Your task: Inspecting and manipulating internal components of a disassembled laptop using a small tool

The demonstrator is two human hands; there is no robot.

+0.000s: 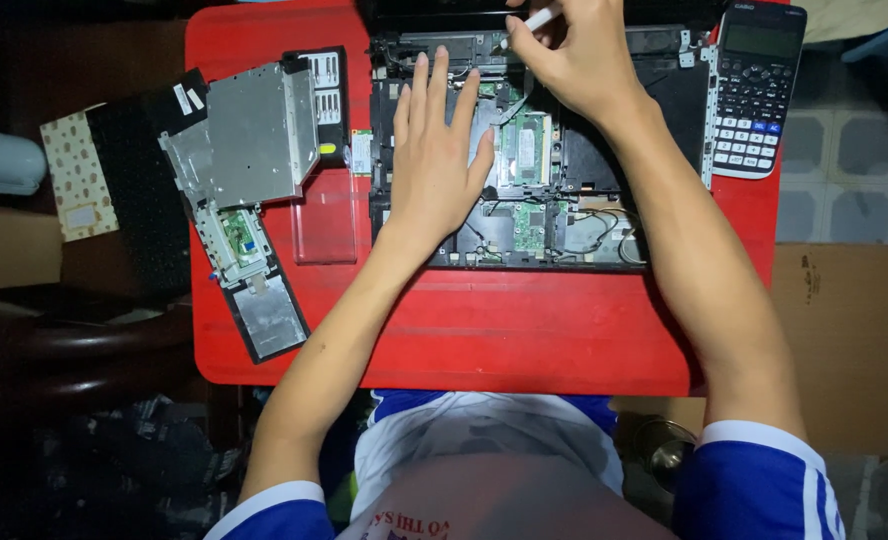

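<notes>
Meanwhile, the left hand (434, 165) lies flat with fingers spread on the opened laptop (534, 210) atop the red table (484, 330), while the right hand (569, 55) pinches a white tool (536, 20) at its far edge.

A small red plastic worktop (484, 330) carries everything. The opened black laptop base (604, 205), circuit boards bare, lies along its far edge, right of centre. A black scientific calculator (759, 90) rests at the far right corner. A clear plastic panel (326, 225) lies beside the base, and silver-and-black removed laptop parts (249, 170) overhang the left edge.
</notes>
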